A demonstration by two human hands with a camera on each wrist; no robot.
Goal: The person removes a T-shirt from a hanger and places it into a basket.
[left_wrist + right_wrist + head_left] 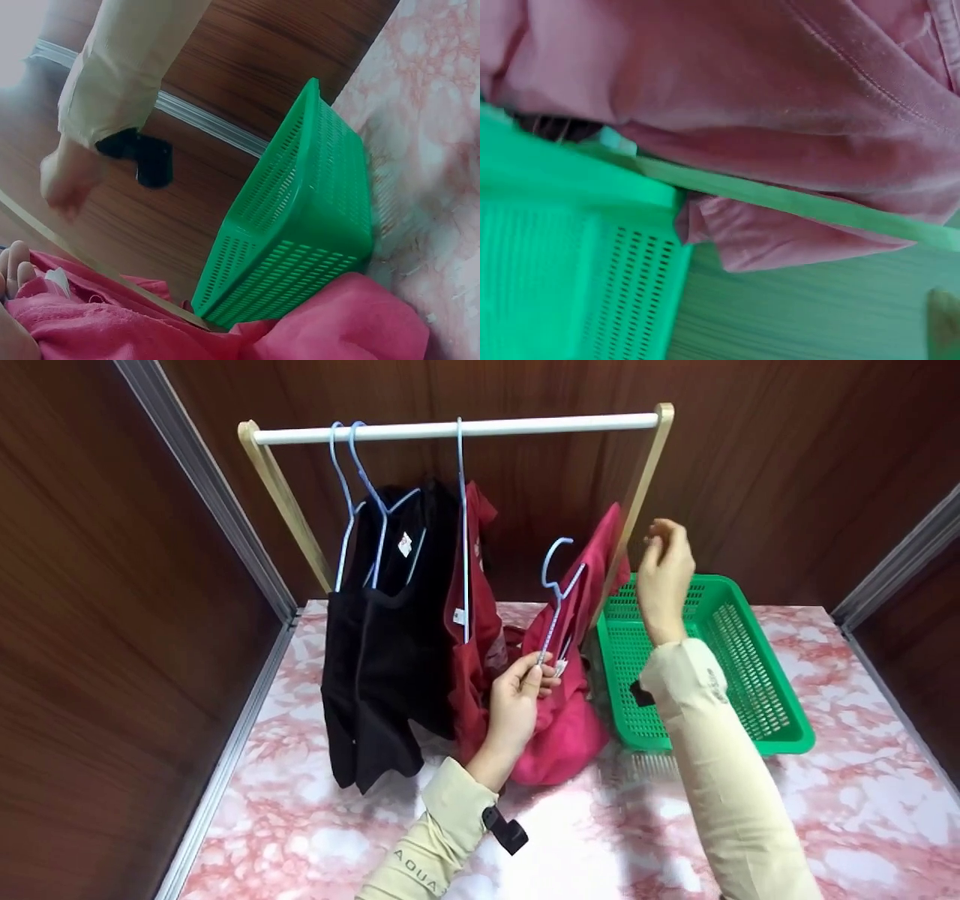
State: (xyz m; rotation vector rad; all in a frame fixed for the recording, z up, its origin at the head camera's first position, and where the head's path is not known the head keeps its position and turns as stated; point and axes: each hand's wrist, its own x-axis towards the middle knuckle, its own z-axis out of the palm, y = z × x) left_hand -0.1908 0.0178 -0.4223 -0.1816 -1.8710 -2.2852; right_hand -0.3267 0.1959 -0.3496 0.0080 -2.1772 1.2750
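My left hand (516, 709) pinches the lower arm of a blue hanger (555, 615), whose hook points up and stands free of the rail. A bright pink garment (562, 750) hangs from this hanger, and its lower part bunches low over the table. In the left wrist view, my left fingers (16, 264) show at the edge beside a white tag on the pink cloth (337, 319). My right hand (667, 574) is raised beside the rack's right post, fingers loosely bent around nothing. The pink cloth (742, 82) fills the upper right wrist view.
A rack with a white rail (555, 426) and wooden posts stands at the back. Black garments (397, 660) and a red one (472, 675) hang from it on blue hangers. A green basket (780, 690) sits right of the rack on the pink-patterned table (300, 810).
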